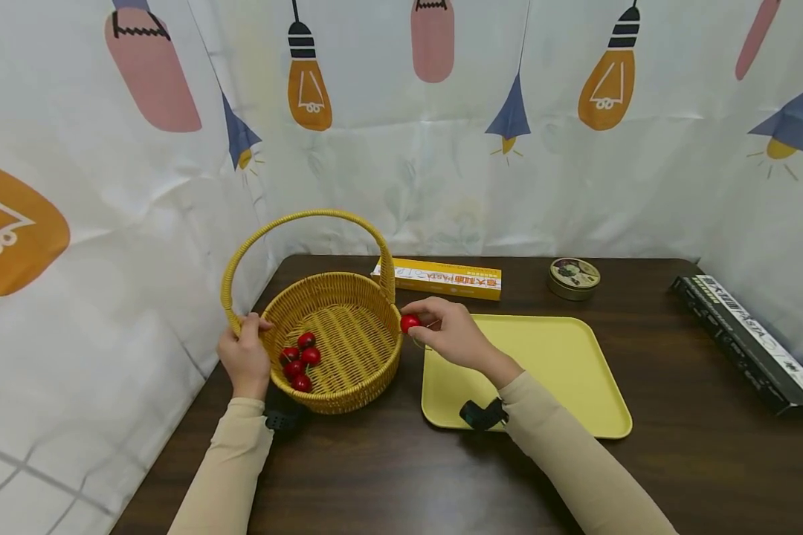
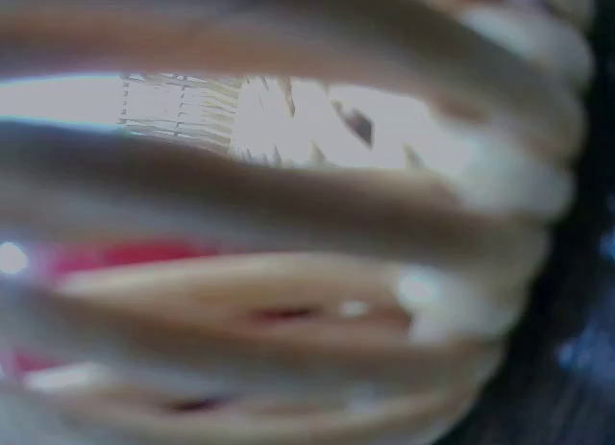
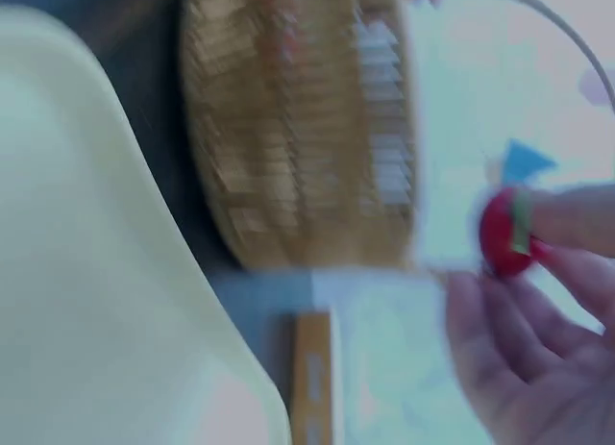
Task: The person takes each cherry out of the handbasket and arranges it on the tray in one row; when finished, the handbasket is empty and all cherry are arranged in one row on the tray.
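Observation:
A yellow wicker basket [image 1: 348, 394] with a tall arched handle [image 1: 308, 214] stands on the left of the table. My left hand [image 1: 246, 358] grips its left rim near the foot of the handle. Several red cherries [image 1: 311, 357] lie together inside, on the left of the basket's floor. Between thumb and fingertips, my right hand [image 1: 456, 338] pinches another cherry [image 1: 410, 322], just right of the basket's rim. The right wrist view also shows this cherry [image 3: 502, 234] held up beside the woven wall. Blurred basket weave [image 2: 183, 107] fills much of the left wrist view.
A yellow tray [image 1: 542, 371] lies under the right forearm. Behind are a yellow pasta box [image 1: 442, 279] and a round tin [image 1: 573, 279]. A long black box [image 1: 749, 342] lies at the right edge, and a patterned curtain [image 1: 408, 171] encloses the table.

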The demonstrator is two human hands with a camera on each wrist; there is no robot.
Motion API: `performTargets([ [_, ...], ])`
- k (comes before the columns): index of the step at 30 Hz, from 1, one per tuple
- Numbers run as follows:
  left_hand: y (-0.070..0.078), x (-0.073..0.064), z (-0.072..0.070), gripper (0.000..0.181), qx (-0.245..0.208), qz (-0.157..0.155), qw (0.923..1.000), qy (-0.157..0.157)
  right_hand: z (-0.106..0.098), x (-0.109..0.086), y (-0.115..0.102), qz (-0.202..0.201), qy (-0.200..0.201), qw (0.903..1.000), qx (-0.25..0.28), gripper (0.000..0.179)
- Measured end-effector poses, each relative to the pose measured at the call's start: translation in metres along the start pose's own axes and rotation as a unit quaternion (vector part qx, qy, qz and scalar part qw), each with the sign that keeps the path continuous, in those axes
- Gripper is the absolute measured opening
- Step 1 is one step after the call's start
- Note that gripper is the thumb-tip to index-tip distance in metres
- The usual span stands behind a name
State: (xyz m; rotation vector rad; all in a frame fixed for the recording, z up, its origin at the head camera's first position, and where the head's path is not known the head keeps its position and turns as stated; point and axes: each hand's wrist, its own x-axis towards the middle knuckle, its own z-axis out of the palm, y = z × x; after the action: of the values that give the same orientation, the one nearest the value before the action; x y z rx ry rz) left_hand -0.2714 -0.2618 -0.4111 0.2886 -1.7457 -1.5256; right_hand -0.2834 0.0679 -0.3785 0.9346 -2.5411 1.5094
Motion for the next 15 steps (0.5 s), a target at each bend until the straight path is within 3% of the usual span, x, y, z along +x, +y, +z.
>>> performTargets([
  [7,0.001,0.002,-0.001,0.044,0.001,0.011,0.9999,0.008,-0.032,0.001,0.025,0.076,-0.051,0.994,-0.06,0.035],
  [15,-0.003,0.0,-0.001,0.043,-0.001,0.01,0.9999,0.0,-0.031,-0.003,0.059,0.12,-0.058,0.9895,-0.056,0.037],
])
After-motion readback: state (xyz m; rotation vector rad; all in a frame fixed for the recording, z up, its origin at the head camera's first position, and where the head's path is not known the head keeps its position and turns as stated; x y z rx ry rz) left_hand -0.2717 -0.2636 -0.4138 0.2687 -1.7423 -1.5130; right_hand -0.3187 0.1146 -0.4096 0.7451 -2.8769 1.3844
